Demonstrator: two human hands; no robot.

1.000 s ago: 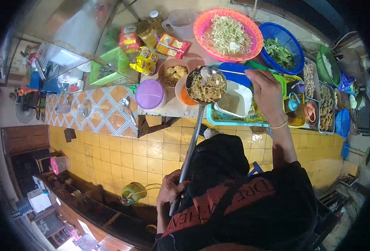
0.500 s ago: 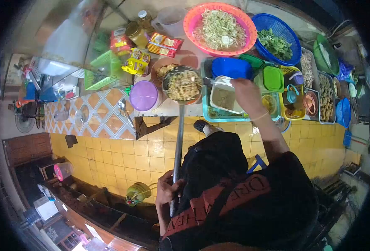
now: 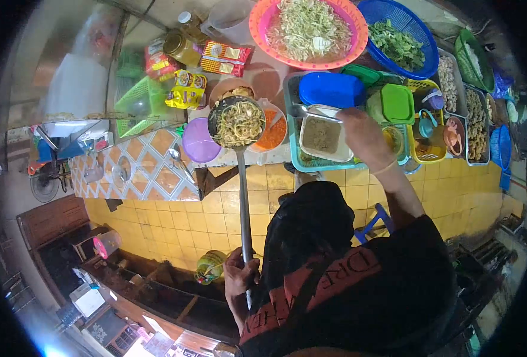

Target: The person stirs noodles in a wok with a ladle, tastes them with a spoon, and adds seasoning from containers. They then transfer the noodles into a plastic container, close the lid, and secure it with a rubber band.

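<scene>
A purple-lidded tub [image 3: 200, 140] is sitting near the front edge of a crowded bench [image 3: 269, 77] while a cook's left hand [image 3: 241, 272] is gripping the long handle [image 3: 244, 208] of a pan [image 3: 218, 110] of noodles [image 3: 241, 122], which is hanging above that edge. Beside it, a bowl [image 3: 268, 103] is holding orange-red food [image 3: 270, 138]. Farther right, the right hand [image 3: 362, 138] is gripping a spoon [image 3: 298, 111] above a white container [image 3: 328, 157] in a turquoise tray's [image 3: 311, 167] front-left corner. Spoon work between container and pan is apparently proceeding; the next move is calling for a level pan.
</scene>
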